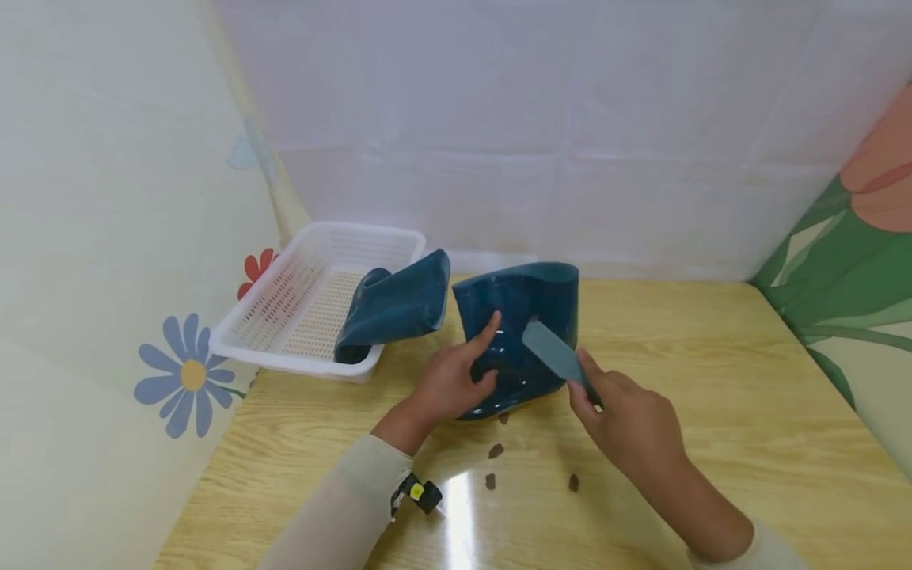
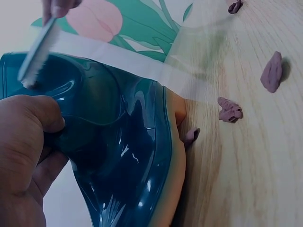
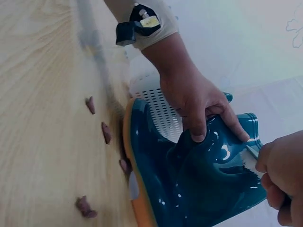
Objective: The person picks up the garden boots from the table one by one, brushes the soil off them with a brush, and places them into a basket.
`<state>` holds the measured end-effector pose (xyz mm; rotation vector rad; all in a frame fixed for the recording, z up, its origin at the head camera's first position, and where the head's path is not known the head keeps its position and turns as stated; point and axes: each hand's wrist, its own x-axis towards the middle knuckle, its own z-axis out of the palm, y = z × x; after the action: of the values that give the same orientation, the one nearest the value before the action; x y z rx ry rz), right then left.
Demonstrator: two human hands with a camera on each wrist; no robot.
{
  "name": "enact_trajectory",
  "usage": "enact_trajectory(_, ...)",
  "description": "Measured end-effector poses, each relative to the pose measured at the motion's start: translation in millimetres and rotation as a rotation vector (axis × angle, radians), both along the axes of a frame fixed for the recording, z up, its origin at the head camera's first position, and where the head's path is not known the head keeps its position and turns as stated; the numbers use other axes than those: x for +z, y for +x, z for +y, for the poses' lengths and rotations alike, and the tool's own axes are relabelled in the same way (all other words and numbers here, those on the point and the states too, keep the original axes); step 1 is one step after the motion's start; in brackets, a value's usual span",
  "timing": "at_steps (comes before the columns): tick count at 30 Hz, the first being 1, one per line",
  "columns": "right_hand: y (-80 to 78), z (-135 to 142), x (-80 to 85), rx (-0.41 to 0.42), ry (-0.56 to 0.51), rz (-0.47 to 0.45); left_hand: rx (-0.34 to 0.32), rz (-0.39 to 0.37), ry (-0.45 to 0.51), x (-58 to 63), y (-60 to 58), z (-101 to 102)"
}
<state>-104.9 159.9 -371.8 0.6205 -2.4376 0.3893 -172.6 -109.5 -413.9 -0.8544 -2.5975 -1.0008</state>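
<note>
A glossy dark teal rain boot point(image 1: 516, 297) with an orange sole stands on the table. My left hand point(image 1: 452, 380) grips its shaft, thumb and forefinger spread over the near side in the right wrist view. My right hand point(image 1: 634, 427) holds a grey-green brush point(image 1: 552, 352) by its handle. Its pale bristles point(image 2: 42, 59) meet the upper shaft beside a small dark speck. Purplish-brown lumps point(image 2: 230, 109) lie on the table near the sole, one of them point(image 2: 191, 136) right against it.
To the left, a white perforated plastic basket point(image 1: 238, 354) holds the second teal boot point(image 1: 399, 301), whose shaft leans out over the right rim. Behind the wooden table point(image 1: 712, 380) hangs a pale sheet point(image 1: 499, 95); flower-printed sheets flank both sides.
</note>
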Motion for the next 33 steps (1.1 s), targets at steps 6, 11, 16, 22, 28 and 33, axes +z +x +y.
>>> enact_trajectory(6, 6.2, 6, -8.9, 0.022, 0.030, -0.110, 0.001, -0.021, 0.011, 0.7, -1.3, 1)
enact_trajectory(11, 4.6, 9, -4.5, 0.056, -0.016, -0.044, -0.002, 0.000, 0.019, 2.1, -1.7, 0)
enact_trajectory(16, -4.3, 6, 0.0, 0.047, -0.037, -0.022, 0.003, 0.016, 0.015, 0.5, -1.9, 0)
enact_trajectory(22, -2.9, 6, -11.0, 0.042, 0.044, -0.205, 0.007, -0.002, 0.011, -2.3, -2.3, 2)
enact_trajectory(28, 2.4, 14, -16.3, 0.126, 0.062, -0.162, -0.008, 0.004, 0.038, -0.7, -1.9, 2)
enact_trajectory(33, -0.1, 16, -13.5, 0.103, -0.016, -0.070, -0.002, 0.011, 0.038, 1.7, -0.8, 2)
